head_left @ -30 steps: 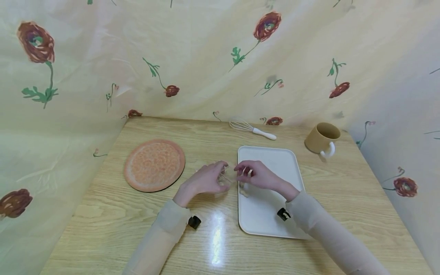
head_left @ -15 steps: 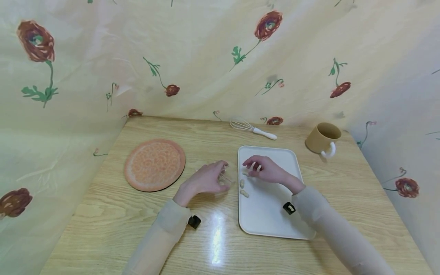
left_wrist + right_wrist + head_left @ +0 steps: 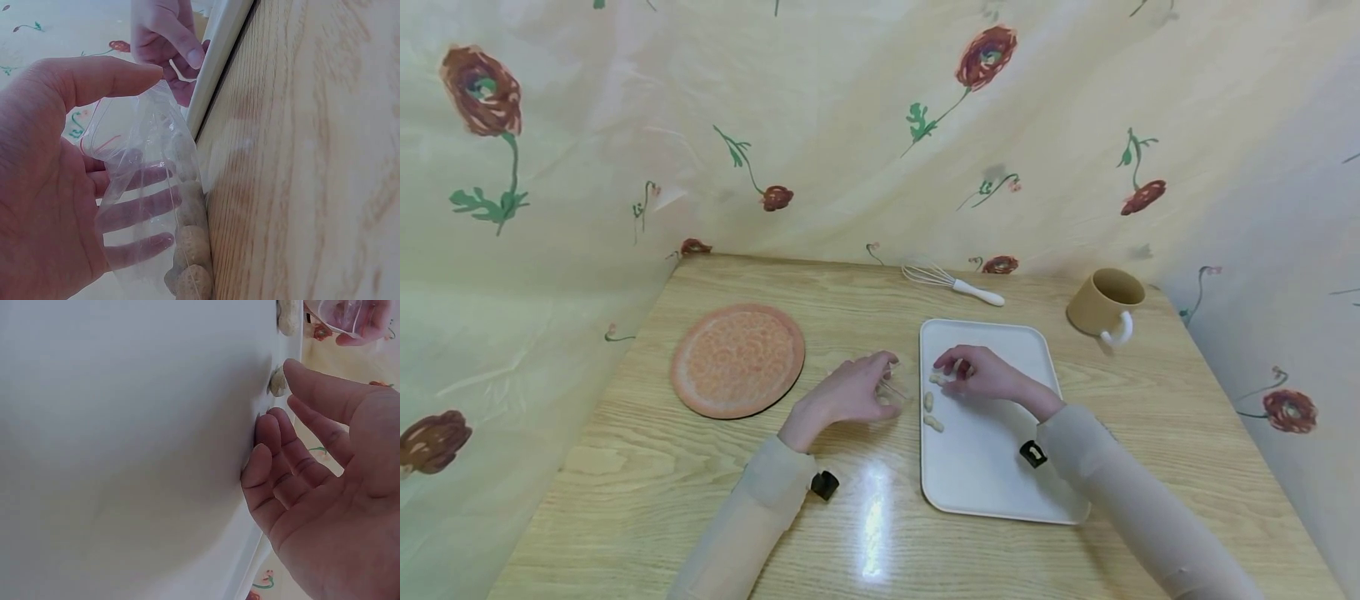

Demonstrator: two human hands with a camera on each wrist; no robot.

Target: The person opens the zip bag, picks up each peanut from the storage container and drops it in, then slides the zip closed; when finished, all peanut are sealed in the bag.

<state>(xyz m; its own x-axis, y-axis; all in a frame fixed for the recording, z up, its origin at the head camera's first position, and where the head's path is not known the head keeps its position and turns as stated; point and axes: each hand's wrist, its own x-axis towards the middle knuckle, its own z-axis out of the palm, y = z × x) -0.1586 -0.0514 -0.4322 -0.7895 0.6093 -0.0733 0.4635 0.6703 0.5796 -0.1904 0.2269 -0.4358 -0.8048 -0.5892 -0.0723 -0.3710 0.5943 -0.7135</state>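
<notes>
My left hand (image 3: 850, 390) holds a clear zip bag (image 3: 140, 144) close over the table, thumb at its top edge and fingers showing through the plastic. Several unshelled peanuts (image 3: 192, 245) lie along the bag's side by the wood. My right hand (image 3: 987, 372) is over the left part of a white tray (image 3: 992, 467), its fingers loosely bent and resting near the tray surface. One peanut (image 3: 279, 382) lies just beyond the right thumb, with a gap between thumb and index finger. Two other peanuts, one (image 3: 928, 401) above another (image 3: 933, 423), lie along the tray's left edge.
A round orange-patterned mat (image 3: 737, 360) lies on the wooden table (image 3: 700, 483) to the left. Behind the tray is a whisk (image 3: 977, 292) with a white handle. At the back right stands a tan mug (image 3: 1093, 308). Flowered cloth (image 3: 820, 125) hangs behind the table.
My right hand has moved right from beside the bag to over the tray, then slightly down, and the peanuts there show more fully. The left hand and bag have stayed in place.
</notes>
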